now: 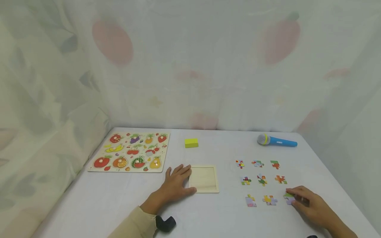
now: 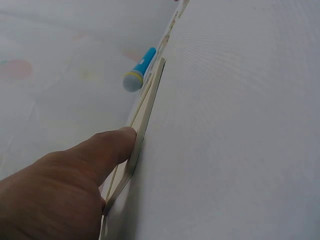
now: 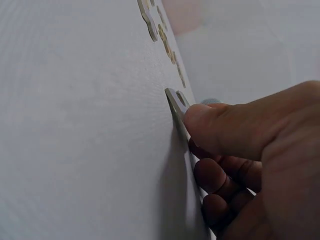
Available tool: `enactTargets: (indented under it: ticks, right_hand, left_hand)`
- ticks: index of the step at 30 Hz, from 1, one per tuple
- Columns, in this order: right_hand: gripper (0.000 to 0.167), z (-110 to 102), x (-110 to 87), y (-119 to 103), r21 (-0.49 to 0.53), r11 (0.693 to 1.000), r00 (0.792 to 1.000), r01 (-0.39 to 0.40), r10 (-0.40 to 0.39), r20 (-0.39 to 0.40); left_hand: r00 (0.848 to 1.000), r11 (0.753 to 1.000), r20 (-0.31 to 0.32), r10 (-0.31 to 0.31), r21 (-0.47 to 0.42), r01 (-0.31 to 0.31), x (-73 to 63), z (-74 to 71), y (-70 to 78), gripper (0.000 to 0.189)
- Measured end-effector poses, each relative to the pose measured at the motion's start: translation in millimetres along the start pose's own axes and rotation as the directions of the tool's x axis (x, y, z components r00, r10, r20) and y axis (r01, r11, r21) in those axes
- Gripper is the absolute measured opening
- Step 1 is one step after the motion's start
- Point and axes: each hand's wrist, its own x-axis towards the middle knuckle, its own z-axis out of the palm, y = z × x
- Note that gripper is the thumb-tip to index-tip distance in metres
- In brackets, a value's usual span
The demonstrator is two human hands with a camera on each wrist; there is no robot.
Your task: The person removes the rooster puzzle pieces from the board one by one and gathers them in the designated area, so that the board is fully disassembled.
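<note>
My left hand point(image 1: 176, 185) rests with spread fingers on the left edge of a square wooden puzzle tray point(image 1: 203, 178), its thumb at the near left corner. In the left wrist view the thumb lies along the rim of the tray point(image 2: 150, 107). My right hand point(image 1: 311, 204) pinches a green and purple jigsaw piece point(image 1: 288, 199) between thumb and fingers at the near right. One edge of that jigsaw piece point(image 3: 175, 102) is tilted up in the right wrist view. Several other jigsaw pieces point(image 1: 262, 179) lie in rows between the tray and this hand.
A fruit peg puzzle board point(image 1: 131, 152) lies at the left. Toward the back stands a yellow block point(image 1: 191, 142), and a blue toy microphone point(image 1: 281, 141) lies at the back right. Patterned curtains point(image 1: 202, 66) hang behind the white table.
</note>
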Motion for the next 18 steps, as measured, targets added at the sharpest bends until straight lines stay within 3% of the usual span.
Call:
enactTargets:
  ticks: [10, 18]
  right_hand:
    - [0.042, -3.4, 3.5, 2.5, -0.022, 0.999, 0.999, -0.032, 0.031, -0.039]
    - [0.040, -18.5, 23.9, -18.6, -0.061, 0.994, 0.994, -0.088, 0.084, -0.066]
  left_hand:
    - [1.000, 1.000, 0.002, 0.003, 0.000, -0.003, 1.5, 0.5, -0.7, 0.078]
    - [1.000, 1.000, 0.012, -0.013, -0.015, 0.013, 1.6, -2.1, -0.1, 0.078]
